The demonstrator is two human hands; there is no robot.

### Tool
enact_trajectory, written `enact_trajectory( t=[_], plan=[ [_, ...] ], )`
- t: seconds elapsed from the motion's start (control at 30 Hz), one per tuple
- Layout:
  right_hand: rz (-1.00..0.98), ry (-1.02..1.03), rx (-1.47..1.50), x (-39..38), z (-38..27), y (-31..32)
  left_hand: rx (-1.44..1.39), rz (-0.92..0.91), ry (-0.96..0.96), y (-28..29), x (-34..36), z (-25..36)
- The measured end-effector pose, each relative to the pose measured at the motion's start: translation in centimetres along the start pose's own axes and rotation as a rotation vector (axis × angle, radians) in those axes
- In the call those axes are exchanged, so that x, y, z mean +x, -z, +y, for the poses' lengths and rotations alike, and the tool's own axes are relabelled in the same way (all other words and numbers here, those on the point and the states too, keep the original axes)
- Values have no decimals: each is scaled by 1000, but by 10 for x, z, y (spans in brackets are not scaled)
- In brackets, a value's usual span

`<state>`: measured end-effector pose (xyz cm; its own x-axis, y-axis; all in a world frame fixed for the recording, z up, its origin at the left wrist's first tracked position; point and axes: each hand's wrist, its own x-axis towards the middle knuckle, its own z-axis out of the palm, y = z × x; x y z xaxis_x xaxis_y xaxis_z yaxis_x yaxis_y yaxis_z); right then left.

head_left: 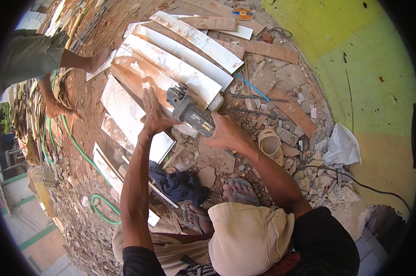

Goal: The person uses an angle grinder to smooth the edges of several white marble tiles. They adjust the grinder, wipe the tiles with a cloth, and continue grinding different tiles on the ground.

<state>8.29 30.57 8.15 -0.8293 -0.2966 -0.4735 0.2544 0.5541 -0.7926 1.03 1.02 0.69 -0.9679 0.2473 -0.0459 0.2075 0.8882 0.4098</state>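
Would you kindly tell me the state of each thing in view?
Angle grinder: held; whether running, unclear
Right hand: closed around angle grinder
Left hand: open, fingers spread
White strips: dirt-smeared, lying side by side
Dark cloth: crumpled
Plastic bag: crumpled
Clog: unworn
Sandals: worn
Wall: pitted

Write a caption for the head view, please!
Right hand grips a long dark grey power tool near white rectangular tiles, left hand spread beside it.

Between the forearms [136, 188], a gap admits passage above the dark cloth [180, 185] at lower centre. At centre, the power tool [192, 113] blocks the space between left hand [154, 113] and right hand [226, 132]. White panels [171, 60] at upper centre obstruct low travel; a co-worker's foot [98, 60] limits access at upper left.
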Motion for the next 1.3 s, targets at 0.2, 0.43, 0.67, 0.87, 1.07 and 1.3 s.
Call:
enact_trajectory(
  t=[0.2,0.43,0.67,0.87,1.07,1.3],
  plan=[
    [12,3,-4,-2,-4,1,-27,-26,40,6,0,9],
    [13,5,-30,2,-1,-2,-27,-9,49,6,-1,14],
    [25,3,-27,1,3,-4,-26,-18,64,8,1,15],
    [73,37,-51,2,17,-11,-58,-33,90,7,0,15],
    [53,-1,-50,-8,18,-8,-55,-48,98,7,-1,11],
    [62,44,-58,-14,26,-7,-66,-21,72,2,0,4]
  ],
)
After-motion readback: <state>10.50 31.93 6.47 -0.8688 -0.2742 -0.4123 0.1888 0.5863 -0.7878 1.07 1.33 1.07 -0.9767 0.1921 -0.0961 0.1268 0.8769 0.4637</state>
